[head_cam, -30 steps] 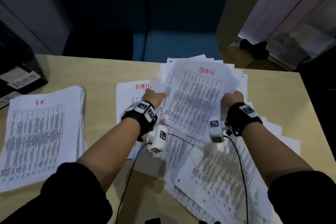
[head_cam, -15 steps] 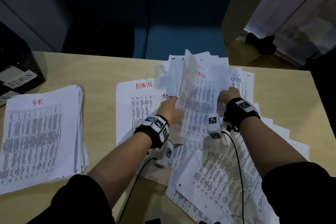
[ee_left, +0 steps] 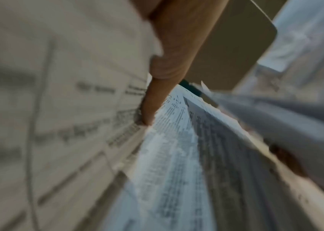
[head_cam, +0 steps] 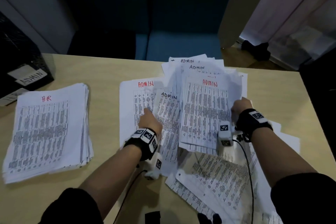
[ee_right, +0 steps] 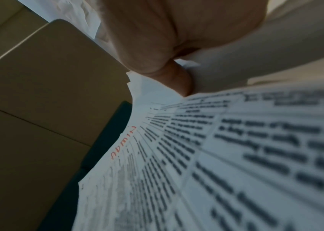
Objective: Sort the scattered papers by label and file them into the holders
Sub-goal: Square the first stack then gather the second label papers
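Observation:
A thick HR stack (head_cam: 47, 129) lies at the table's left. One red-labelled ADMIN sheet (head_cam: 136, 96) lies flat in the middle. My left hand (head_cam: 151, 123) pinches a black-labelled ADMIN sheet (head_cam: 168, 120) by its left edge, tilted over that flat sheet; in the left wrist view a finger (ee_left: 157, 96) presses on blurred paper. My right hand (head_cam: 241, 106) grips the right edge of a raised sheaf of ADMIN papers (head_cam: 205, 111), thumb (ee_right: 176, 81) on top of the sheaf (ee_right: 196, 156). Black holders (head_cam: 27, 71) tagged ADMIN and HR stand at the far left.
Loose scattered sheets (head_cam: 227, 178) cover the table's near right part, under my right forearm. The wooden table (head_cam: 101, 71) shows bare between the piles. A blue seat (head_cam: 181, 45) stands behind the far edge; a dark object (head_cam: 320, 100) borders the right edge.
My left hand has drawn one sheet off the raised sheaf and carried it left and down toward the flat ADMIN sheet. The right hand keeps hold of the sheaf.

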